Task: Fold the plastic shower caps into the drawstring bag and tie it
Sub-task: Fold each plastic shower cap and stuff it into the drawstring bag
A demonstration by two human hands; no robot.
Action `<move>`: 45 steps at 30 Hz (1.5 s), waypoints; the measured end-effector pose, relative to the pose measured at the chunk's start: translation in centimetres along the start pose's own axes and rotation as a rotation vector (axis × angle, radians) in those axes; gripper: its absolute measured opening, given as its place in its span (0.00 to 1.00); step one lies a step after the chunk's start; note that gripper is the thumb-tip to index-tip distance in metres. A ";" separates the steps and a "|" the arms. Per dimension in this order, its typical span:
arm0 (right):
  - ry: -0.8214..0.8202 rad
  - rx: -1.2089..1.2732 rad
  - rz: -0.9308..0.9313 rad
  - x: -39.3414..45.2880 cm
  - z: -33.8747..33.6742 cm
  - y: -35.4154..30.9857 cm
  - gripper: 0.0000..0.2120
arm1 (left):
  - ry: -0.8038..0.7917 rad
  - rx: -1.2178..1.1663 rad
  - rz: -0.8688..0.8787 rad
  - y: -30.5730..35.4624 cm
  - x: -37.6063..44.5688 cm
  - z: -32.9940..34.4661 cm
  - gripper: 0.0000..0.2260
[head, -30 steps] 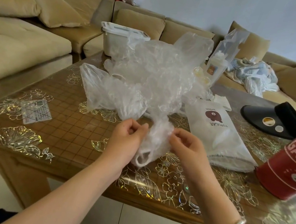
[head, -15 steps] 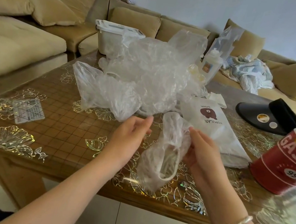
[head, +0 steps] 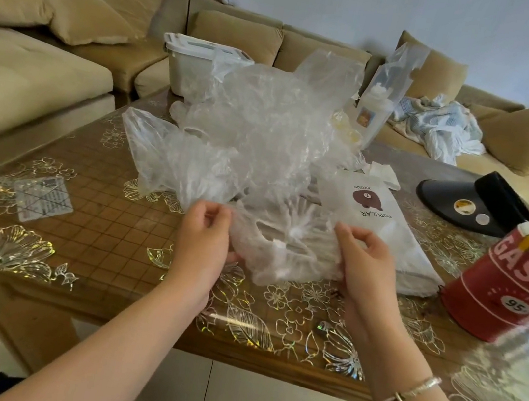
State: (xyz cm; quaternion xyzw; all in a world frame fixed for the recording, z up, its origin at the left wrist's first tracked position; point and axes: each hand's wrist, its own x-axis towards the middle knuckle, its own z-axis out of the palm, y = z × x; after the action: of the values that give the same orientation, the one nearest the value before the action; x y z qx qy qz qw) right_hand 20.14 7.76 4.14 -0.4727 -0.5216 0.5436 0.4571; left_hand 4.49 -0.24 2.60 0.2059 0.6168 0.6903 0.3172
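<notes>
A clear plastic shower cap (head: 283,245) is stretched flat between my hands just above the table, its gathered elastic middle showing. My left hand (head: 205,236) pinches its left edge. My right hand (head: 362,261) pinches its right edge. Behind it a loose pile of clear shower caps (head: 259,137) is heaped on the table. The white drawstring bag (head: 374,217), printed with a brown bear, lies flat to the right of the pile and partly behind my right hand.
A red gasoline-style tin (head: 513,284) stands at the right. Behind it lies a black visor (head: 473,205). A white lidded box (head: 201,65) and a bagged bottle (head: 379,104) sit at the table's far edge. A small clear ruler (head: 43,198) lies left. Sofas surround the wooden table (head: 92,252).
My hands moved apart and spread the bunched shower cap out wide. Half a second ago it hung from my right hand alone; now both hands pinch its edges.
</notes>
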 end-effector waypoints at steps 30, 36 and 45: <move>-0.277 -0.298 0.047 -0.1 -1.1 -0.5 0.17 | -0.521 -0.194 -0.202 1.8 0.5 -2.7 0.30; -0.249 -0.299 -0.006 -0.1 -0.5 -0.1 0.09 | -0.203 -0.025 -0.089 0.4 0.4 -1.8 0.18; -0.161 -0.910 -0.096 -0.2 -1.4 -0.1 0.16 | -0.159 0.892 0.339 0.0 1.3 -2.9 0.15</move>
State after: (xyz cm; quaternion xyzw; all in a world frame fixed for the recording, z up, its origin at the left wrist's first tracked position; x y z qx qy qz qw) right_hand 21.50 7.79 4.22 -0.5569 -0.7623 0.2725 0.1860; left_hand 1.60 -1.37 2.01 0.4715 0.7843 0.3826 0.1271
